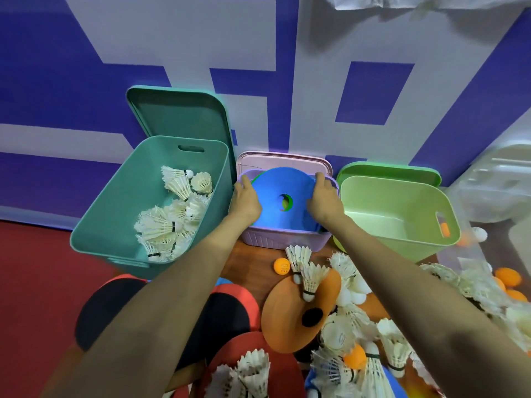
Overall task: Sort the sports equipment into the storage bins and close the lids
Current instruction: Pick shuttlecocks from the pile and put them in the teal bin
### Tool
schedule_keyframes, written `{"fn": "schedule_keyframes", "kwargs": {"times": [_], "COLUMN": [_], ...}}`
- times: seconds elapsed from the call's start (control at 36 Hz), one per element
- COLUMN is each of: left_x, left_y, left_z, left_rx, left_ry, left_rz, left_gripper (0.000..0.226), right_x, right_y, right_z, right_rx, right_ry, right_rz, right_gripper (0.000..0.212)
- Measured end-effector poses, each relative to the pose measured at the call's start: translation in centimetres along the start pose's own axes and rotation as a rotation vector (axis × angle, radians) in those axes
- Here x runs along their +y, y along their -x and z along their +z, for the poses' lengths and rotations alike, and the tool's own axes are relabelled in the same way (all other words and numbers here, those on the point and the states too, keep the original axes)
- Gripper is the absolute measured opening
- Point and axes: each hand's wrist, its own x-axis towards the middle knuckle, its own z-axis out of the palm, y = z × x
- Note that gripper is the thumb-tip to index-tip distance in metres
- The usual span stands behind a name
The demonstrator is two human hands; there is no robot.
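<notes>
A blue flat disc (283, 186) with a centre hole lies tilted across the top of the small purple bin (284, 239). My left hand (246, 198) grips the disc's left edge and my right hand (324, 196) grips its right edge. A green disc shows through the hole and behind the left edge. The teal bin (115, 214) on the left holds several white shuttlecocks (172, 219). The light green bin (402, 245) on the right looks bare inside. An orange disc (298, 311) lies on the floor in front, with shuttlecocks (307, 280) on it.
The three lids lean on the blue and white wall: teal lid (178, 113), pink lid (284, 160), green lid (388, 169). Orange balls (281, 265), white balls, shuttlecocks and red and black paddles (230, 311) crowd the floor in front. A clear plastic tub (494, 182) stands at the right.
</notes>
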Motion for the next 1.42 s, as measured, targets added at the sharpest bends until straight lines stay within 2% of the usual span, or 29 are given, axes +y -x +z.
{"fn": "schedule_keyframes", "kwargs": {"times": [0.17,0.33,0.47,0.56,0.67,0.78,0.86,1.0,1.11,1.19,1.28,1.42], "left_x": [0.2,-1.1,-2.9,-4.3,-6.2,-8.6,-10.6,-13.3,-14.0,-14.0,-14.0,-13.9], "left_y": [3.0,8.8,14.6,17.2,20.2,22.4,23.6,25.4,26.7,27.7,28.2,28.3], "left_z": [-0.3,1.0,2.4,3.1,3.5,3.1,2.3,1.7,2.4,3.4,4.1,4.0], "left_rx": [0.055,0.173,0.082,0.008,-0.011,-0.070,-0.187,-0.239,-0.258,-0.261,-0.238,-0.183], "left_ry": [-0.193,-0.371,-0.331,-0.238,-0.055,-0.022,-0.101,-0.165,-0.252,-0.395,-0.449,-0.382], "left_rz": [0.147,0.309,0.335,0.295,0.269,0.256,0.203,0.179,0.171,0.176,0.176,0.141], "left_gripper": [0.054,0.038,0.031,0.026,0.019,0.006,0.018,0.036,0.038,0.032,0.030,0.024], "right_x": [0.0,-0.1,0.7,1.5,1.7,0.2,-1.3,-2.9,-3.5,-3.8,-3.8,-3.5], "right_y": [2.9,9.3,14.9,17.4,19.5,22.1,24.5,26.9,28.1,28.3,28.3,28.5], "right_z": [-1.2,-2.6,-3.5,-2.9,-2.2,-1.2,0.3,3.1,4.5,5.2,5.9,6.2], "right_rx": [0.044,0.019,0.045,-0.032,-0.097,-0.173,-0.236,-0.316,-0.355,-0.449,-0.536,-0.492], "right_ry": [0.307,0.202,0.087,0.063,0.100,0.102,0.147,0.209,0.256,0.379,0.450,0.492], "right_rz": [-0.171,-0.325,-0.422,-0.453,-0.471,-0.609,-0.760,-0.883,-0.893,-0.788,-0.702,-0.644], "right_gripper": [0.047,0.037,0.031,0.027,0.025,0.023,0.024,0.016,0.031,0.043,0.038,0.030]}}
